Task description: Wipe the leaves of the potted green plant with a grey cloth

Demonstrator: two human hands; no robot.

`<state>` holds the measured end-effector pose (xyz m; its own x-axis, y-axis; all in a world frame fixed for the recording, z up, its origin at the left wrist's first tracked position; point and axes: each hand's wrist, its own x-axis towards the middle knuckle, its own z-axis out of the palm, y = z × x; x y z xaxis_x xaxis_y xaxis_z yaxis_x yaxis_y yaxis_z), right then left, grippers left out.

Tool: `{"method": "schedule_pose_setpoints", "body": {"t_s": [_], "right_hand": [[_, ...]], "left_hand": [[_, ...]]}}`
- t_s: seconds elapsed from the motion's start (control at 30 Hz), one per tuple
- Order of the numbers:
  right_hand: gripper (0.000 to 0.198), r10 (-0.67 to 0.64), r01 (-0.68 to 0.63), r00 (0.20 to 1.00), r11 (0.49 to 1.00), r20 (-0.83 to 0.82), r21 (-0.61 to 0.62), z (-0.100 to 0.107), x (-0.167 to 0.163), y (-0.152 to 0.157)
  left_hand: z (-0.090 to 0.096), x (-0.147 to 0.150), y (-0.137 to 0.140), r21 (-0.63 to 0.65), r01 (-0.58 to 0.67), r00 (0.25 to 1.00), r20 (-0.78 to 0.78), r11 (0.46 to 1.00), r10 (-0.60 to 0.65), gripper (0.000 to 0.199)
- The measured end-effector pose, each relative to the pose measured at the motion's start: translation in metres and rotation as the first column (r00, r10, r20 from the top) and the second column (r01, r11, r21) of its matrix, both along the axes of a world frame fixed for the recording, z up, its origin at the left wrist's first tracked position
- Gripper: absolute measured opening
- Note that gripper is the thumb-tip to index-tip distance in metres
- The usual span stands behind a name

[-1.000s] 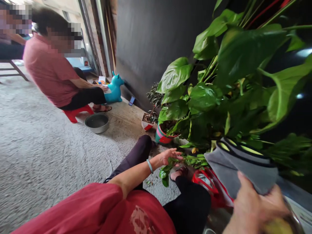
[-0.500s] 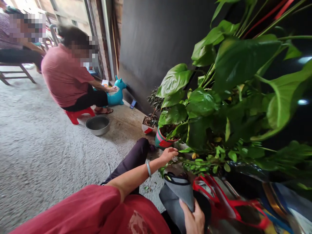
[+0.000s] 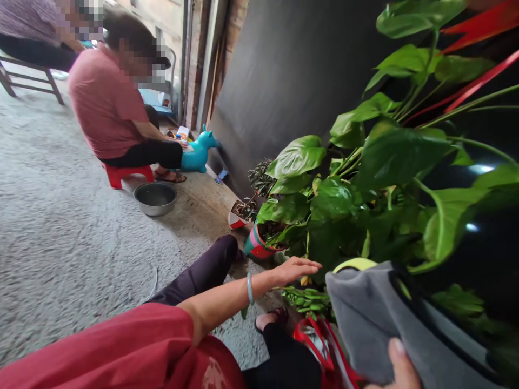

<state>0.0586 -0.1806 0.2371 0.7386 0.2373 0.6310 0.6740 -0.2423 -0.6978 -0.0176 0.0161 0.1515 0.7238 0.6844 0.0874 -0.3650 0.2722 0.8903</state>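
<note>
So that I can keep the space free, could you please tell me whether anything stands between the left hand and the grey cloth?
Nothing visible does: in this view, the left hand ends just short of the grey cloth, held by the right hand. The plant appears to lie behind the gap.

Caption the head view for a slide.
Right hand gripping gray cloth, left hand outstretched near a leafy plant.

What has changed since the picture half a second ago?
The right hand has swung the soft grey, black-edged fabric piece up and rightward, keeping hold of it. The left hand has straightened its bent fingers. The round grey basin stays on the rough grey floor.
</note>
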Motion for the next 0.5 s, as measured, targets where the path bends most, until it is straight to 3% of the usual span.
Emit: {"method": "schedule_pose_setpoints", "body": {"t_s": [0.1,0.17,0.23,0.27,0.37,0.43,0.5], "right_hand": [[0.063,0.07,-0.077,0.994,0.994,-0.089,-0.08,0.004,-0.007,0.039],[0.062,0.124,-0.191,0.961,0.945,-0.248,-0.267,-0.003,-0.011,0.051],[0.061,0.088,-0.234,0.93,0.891,-0.356,-0.389,-0.006,-0.01,0.047],[0.059,0.06,-0.193,0.936,0.911,-0.346,-0.364,-0.004,-0.008,0.04],[0.052,0.035,-0.054,0.984,0.993,-0.174,-0.104,0.019,-0.006,0.02],[0.053,0.023,-0.022,0.999,0.999,-0.03,0.045,0.035,-0.01,0.02],[0.059,-0.008,0.006,1.0,0.997,0.027,0.082,0.038,-0.018,0.032]], "left_hand": [[-0.009,-0.007,-0.008,-0.139,0.018,1.0,0.025,0.99,-0.015,0.038],[-0.011,-0.016,-0.004,-0.21,-0.009,1.0,0.005,0.978,0.01,0.032],[-0.009,-0.027,0.003,-0.239,-0.027,1.0,0.003,0.971,0.028,0.028],[-0.007,-0.031,0.006,-0.248,-0.037,0.999,0.007,0.968,0.04,0.027],[-0.001,-0.037,0.009,-0.282,-0.066,0.997,0.015,0.957,0.074,0.028],[0.0,-0.034,0.005,-0.296,-0.048,0.998,0.029,0.954,0.06,0.028],[-0.002,-0.029,0.0,-0.297,0.003,0.998,0.065,0.955,0.017,0.03]]}}
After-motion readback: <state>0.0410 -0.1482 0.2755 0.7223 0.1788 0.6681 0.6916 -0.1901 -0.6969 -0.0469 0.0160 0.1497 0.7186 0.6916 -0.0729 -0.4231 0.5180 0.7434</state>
